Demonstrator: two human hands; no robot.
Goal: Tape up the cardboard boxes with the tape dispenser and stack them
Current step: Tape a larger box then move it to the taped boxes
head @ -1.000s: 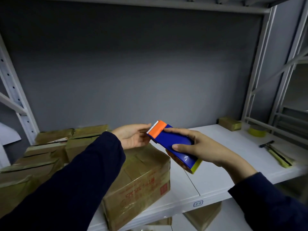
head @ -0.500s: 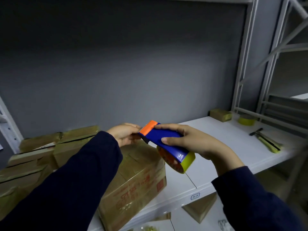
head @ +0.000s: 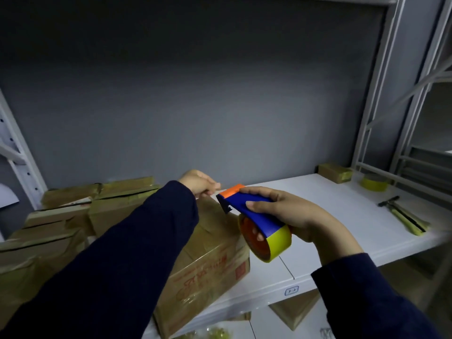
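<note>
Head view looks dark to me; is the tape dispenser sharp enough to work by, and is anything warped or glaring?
Head view: dim, wall darkest toward the top; tape dispenser in the right hand is sharp and well lit; shelf uprights bow from the wide lens; soft sheen on the taped box.

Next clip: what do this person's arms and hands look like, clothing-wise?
Both arms wear long dark navy sleeves; the left sleeve and right sleeve end at the wrists. The left hand and right hand are bare: no gloves, rings or watch visible.
</note>
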